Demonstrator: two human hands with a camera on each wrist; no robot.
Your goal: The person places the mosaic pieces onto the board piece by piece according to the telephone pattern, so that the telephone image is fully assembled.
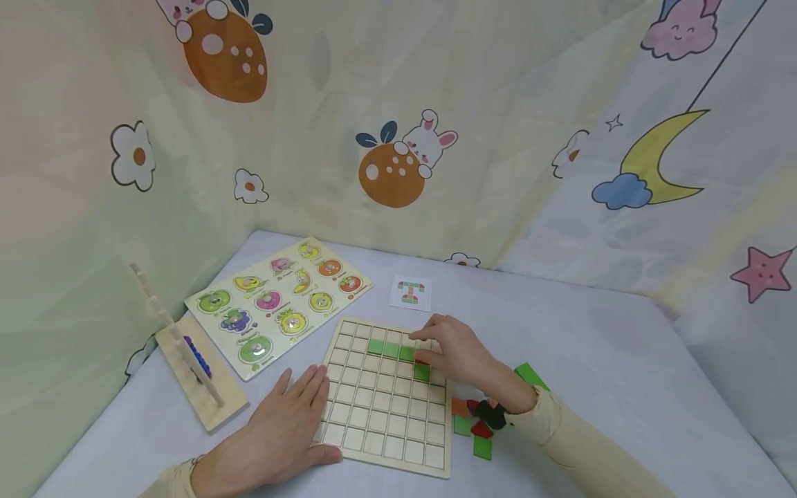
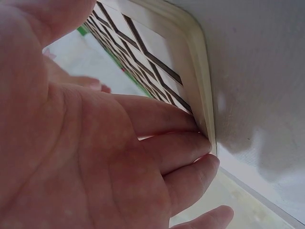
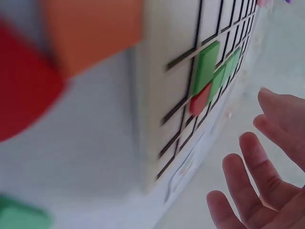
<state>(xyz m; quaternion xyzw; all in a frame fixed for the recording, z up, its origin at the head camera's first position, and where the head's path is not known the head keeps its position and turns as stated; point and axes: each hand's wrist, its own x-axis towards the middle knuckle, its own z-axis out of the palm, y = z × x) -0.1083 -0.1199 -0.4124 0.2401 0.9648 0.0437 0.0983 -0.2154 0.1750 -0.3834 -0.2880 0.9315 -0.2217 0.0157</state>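
A wooden grid board (image 1: 386, 422) lies on the white cloth. My left hand (image 1: 274, 429) rests along its left side; in the left wrist view the extended fingertips (image 2: 202, 143) touch the board's edge. Over the upper right cells is my right hand (image 1: 457, 349), and the right wrist view shows its fingers spread and holding nothing. Three green square tiles (image 1: 391, 349) sit in a row near the top of the grid. Another green tile (image 1: 422, 373) lies lower right of them. Beside the green tiles is a red piece (image 3: 199, 100), mostly covered by the hand in the head view.
Right of the board lie loose orange (image 1: 459, 407), red (image 1: 481, 430), green (image 1: 482, 447) and black pieces (image 1: 492, 415). Behind it is a small card with a T pattern (image 1: 411, 292). A fruit puzzle (image 1: 286, 304) and a wooden stand with a slanted rod (image 1: 218, 411) occupy the left.
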